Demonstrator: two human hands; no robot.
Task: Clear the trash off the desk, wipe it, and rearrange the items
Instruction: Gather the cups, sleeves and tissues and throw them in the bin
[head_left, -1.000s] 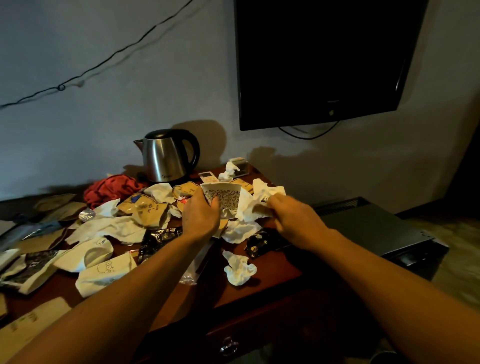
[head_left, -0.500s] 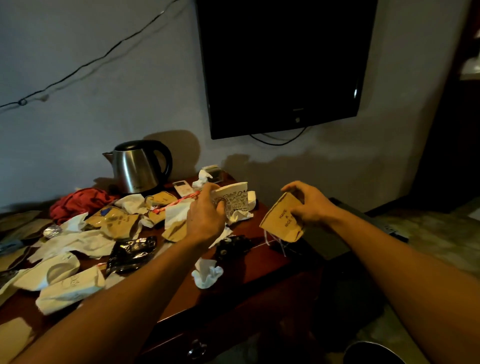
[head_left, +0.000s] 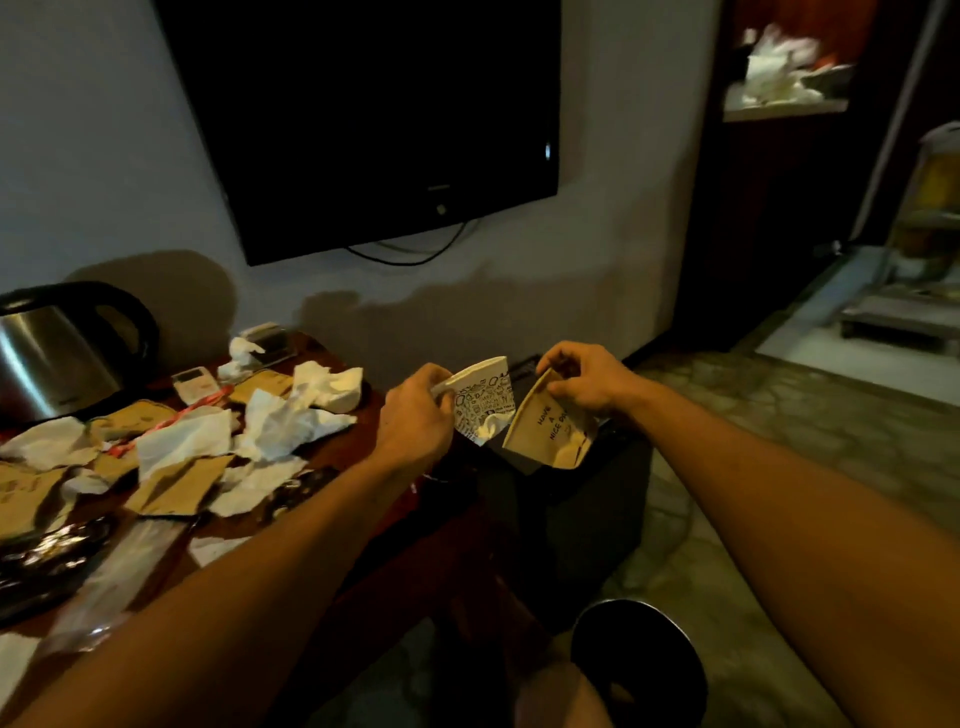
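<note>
Here the left hand (head_left: 415, 415) pinches the rim of a white patterned paper cup (head_left: 480, 402), fingers curled round its edge, while the right hand (head_left: 584, 382) grips the top of a flattened brown paper cup (head_left: 545, 426) printed with lettering. Both cups hang in the air past the right end of the surface (head_left: 332, 452), above a dark box-like unit (head_left: 571, 499), and both forearms reach forward with wrists bent slightly down. A dark round bin (head_left: 639, 670) sits low, near the person's knee, well below the hands. To do this well, I would bring both cups straight down over the bin's mouth before letting go, since crushed paper is light and may drift. Tissues (head_left: 291, 415), brown wrappers (head_left: 176, 483) and a kettle (head_left: 57, 353) crowd the surface to the left
</note>
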